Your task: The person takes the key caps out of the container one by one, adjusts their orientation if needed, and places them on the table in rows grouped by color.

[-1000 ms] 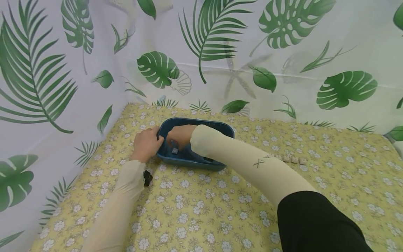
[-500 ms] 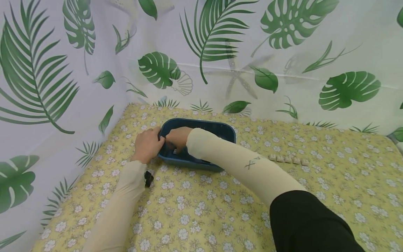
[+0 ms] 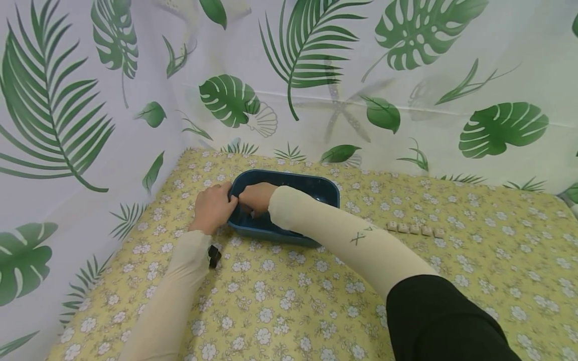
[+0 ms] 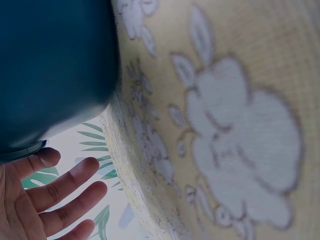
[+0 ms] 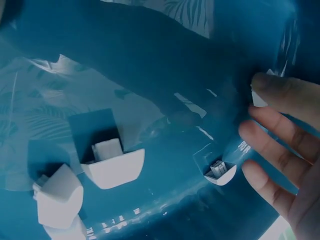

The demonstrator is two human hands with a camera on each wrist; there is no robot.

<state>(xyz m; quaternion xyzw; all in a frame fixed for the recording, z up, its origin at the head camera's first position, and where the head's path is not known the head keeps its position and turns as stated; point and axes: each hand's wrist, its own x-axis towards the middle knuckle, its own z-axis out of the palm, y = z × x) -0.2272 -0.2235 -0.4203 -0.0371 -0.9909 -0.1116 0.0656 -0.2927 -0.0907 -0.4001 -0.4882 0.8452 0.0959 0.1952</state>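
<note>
A blue plastic basin with rounded corners stands on the table. My left hand holds its left rim, thumb over the edge; in the left wrist view, the index finger lies at the rim and the other fingers spread outside. Inside the basin, my right hand reaches down. Its thumb and index finger pinch a small white piece, largely hidden behind the thumb. Several more white pieces, rounded below with a narrower block on top, sit in the basin, among them one white piece and a farther one.
Several small pale cubes with marks on top form a row on the table right of the basin. A yellow floral cloth covers the table. White leaf-print sheets hang behind and to the left.
My right hand has sunk a little toward the basin floor, and its fingertips have closed on the white piece that showed below them. My left hand keeps its place on the rim.
</note>
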